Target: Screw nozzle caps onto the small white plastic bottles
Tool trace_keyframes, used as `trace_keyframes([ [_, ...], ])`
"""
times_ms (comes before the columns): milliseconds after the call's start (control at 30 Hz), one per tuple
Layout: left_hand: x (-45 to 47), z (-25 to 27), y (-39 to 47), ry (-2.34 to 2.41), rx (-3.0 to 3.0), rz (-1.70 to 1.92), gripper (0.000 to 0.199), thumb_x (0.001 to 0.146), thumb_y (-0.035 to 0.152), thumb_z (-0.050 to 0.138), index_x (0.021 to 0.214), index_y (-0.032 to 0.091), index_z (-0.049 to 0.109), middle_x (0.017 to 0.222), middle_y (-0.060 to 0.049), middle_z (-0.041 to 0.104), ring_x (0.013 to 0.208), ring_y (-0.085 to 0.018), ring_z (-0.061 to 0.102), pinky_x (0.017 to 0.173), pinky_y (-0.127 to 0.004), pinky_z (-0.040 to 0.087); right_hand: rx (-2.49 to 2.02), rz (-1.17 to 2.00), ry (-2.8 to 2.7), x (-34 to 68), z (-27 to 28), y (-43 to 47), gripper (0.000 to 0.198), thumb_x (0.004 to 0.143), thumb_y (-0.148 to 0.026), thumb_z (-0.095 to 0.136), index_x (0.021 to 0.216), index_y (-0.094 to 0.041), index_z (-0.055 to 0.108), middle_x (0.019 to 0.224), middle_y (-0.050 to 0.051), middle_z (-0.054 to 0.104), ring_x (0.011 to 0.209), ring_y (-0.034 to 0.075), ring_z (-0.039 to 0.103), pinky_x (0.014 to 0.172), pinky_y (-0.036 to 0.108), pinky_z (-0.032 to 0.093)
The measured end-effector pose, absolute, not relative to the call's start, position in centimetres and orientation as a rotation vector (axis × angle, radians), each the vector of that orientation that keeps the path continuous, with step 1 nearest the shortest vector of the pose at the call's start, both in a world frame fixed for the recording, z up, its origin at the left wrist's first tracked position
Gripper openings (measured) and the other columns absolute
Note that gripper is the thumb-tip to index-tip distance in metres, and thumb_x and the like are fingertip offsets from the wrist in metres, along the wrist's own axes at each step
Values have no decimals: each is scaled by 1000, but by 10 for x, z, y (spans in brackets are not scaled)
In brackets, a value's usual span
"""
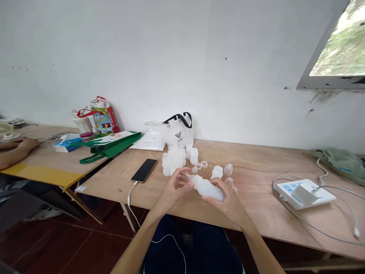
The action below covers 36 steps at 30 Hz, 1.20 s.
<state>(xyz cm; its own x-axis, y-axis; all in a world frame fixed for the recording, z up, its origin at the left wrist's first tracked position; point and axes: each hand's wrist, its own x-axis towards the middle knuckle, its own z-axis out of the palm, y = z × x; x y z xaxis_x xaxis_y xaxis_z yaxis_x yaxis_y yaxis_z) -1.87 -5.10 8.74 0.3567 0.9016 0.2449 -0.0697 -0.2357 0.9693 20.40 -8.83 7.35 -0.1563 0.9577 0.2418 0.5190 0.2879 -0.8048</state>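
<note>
Above the table's front edge, a translucent white baby bottle (209, 189) lies tilted in my right hand (229, 203), whose fingers wrap round its base end. My left hand (177, 186) is at the bottle's mouth, thumb and fingers closed around a clear teat (188, 176) there; part of it is hidden by the fingers. Just beyond my hands are several white ring collars (199, 166). A group of white bottles (173, 160) stands behind my left hand. On the right are another short white bottle (217, 172) and clear domed caps (228, 169).
A phone (144, 170) on a cable lies at the left. White bags (178, 131) stand against the wall, beside a green bag (114, 144). A white power strip box (305, 193) with loose cables sits at the right. Another person's hands (27, 145) rest on the left table.
</note>
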Motion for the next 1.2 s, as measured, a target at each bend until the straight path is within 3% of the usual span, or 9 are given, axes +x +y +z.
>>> trace_keyframes([
  [133,-20,85,-47,839,1600,1066,34,86,45,76,110,22,67,109,-5,66,93,-18,62,87,-33,50,-1467,528,-1873,204,70,-89,36,86,-58,67,111,-33,59,112,1,72,97,29,67,82,45,54],
  [300,-28,90,-49,735,1727,971,54,85,39,78,134,29,57,136,-7,59,104,-19,60,97,-35,48,-1476,487,-1905,209,72,-88,33,89,-57,64,112,-32,59,113,2,73,96,27,68,82,43,54],
  [433,-25,86,-47,906,1705,973,41,88,48,72,119,23,63,117,-8,66,104,-23,61,90,-36,50,-1485,354,-2024,207,69,-87,35,90,-57,63,116,-33,59,113,3,74,93,28,70,82,46,53],
  [500,-25,86,-46,872,1759,941,35,89,46,71,116,23,66,118,-7,67,107,-23,61,93,-38,49,-1497,319,-2057,206,68,-87,36,91,-57,63,117,-33,60,112,3,75,92,29,71,81,46,53],
  [667,-30,89,-46,752,1830,951,57,86,39,77,138,30,56,141,-7,58,127,-26,53,106,-40,45,-1496,373,-2025,209,69,-86,35,92,-56,62,117,-32,57,112,2,75,94,28,71,77,42,53],
  [800,-27,84,-44,913,1777,878,40,92,48,67,125,25,64,124,-8,67,107,-23,62,94,-38,49,-1523,321,-2065,210,70,-86,37,91,-58,63,118,-33,58,108,1,75,90,28,71,82,46,52],
  [900,-23,83,-46,842,1822,893,37,90,44,71,122,25,67,129,-7,66,107,-23,62,98,-39,48,-1524,391,-2061,213,72,-86,37,91,-59,63,117,-33,58,111,1,74,95,28,70,83,46,52],
  [1067,-18,81,-49,759,1825,936,61,85,40,78,141,32,55,143,-7,58,127,-26,53,109,-42,42,-1504,533,-2027,219,76,-85,32,91,-55,63,113,-33,58,118,1,72,104,28,67,85,45,52],
  [1200,-16,81,-49,837,1758,900,40,90,44,71,125,25,65,126,-8,66,116,-26,60,98,-40,48,-1526,536,-2055,218,78,-86,36,89,-56,64,116,-34,59,115,0,72,100,28,67,83,44,51],
])
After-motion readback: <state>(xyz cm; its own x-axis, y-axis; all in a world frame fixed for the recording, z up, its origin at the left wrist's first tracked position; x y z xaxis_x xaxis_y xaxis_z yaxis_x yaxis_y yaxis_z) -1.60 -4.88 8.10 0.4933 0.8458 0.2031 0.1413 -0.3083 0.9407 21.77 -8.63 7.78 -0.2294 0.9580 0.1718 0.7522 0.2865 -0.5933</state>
